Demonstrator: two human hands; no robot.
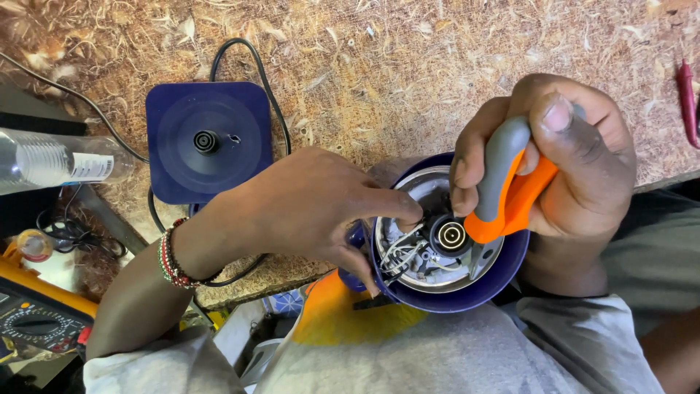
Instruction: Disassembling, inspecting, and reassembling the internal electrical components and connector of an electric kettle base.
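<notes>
A dark blue electric kettle (503, 281) rests upside down against my lap at the bench edge, its underside open on a round black connector (450, 236) and loose white wires (397, 255). My left hand (313, 208) steadies the kettle's rim, its thumb and forefinger reaching in among the wires. My right hand (554, 157) grips a pair of pliers with grey and orange handles (507, 186), their metal jaws pointing down into the open base beside the connector.
The kettle's blue square power base (208, 142) with a black cord (270, 95) lies on the chipboard bench (408, 66). A clear plastic bottle (51, 160) lies at the left. A yellow multimeter (40, 314) sits at lower left. A red tool (687, 102) lies at far right.
</notes>
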